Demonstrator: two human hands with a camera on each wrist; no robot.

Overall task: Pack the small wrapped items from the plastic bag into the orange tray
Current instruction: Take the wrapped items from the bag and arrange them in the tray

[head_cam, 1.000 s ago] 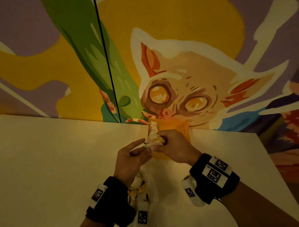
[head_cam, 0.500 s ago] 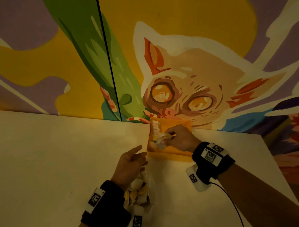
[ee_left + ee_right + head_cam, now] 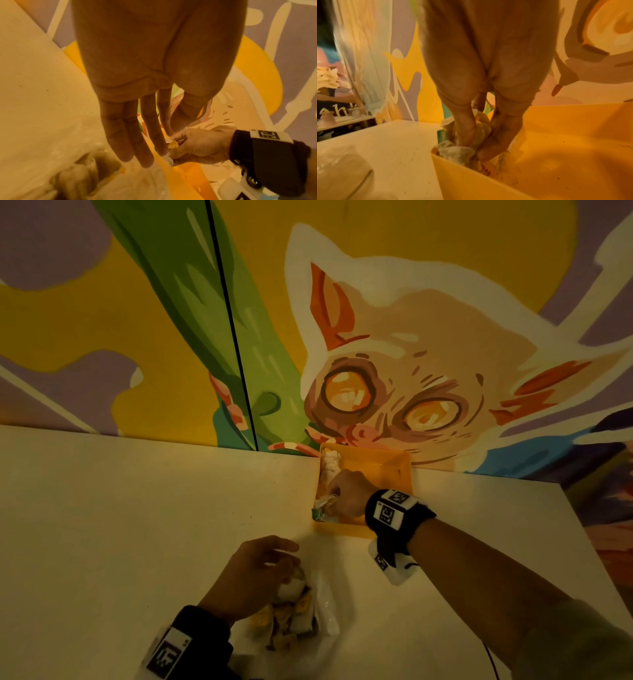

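Item: one wrapped item (image 3: 462, 150), pinched between thumb and fingertips of the right hand (image 3: 346, 494) at the near-left corner inside the orange tray (image 3: 394, 470), against its wall; left hand (image 3: 253, 573) relaxed, fingers extended, holding nothing, over the plastic bag (image 3: 322, 611) of remaining pieces.

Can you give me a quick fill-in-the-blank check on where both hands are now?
1. The right hand pinches a wrapped item at the ____ corner of the orange tray.
2. The left hand hovers over the ____, its fingers straight.
3. The tray stands against the painted ____.

Missing words: near left; plastic bag; wall
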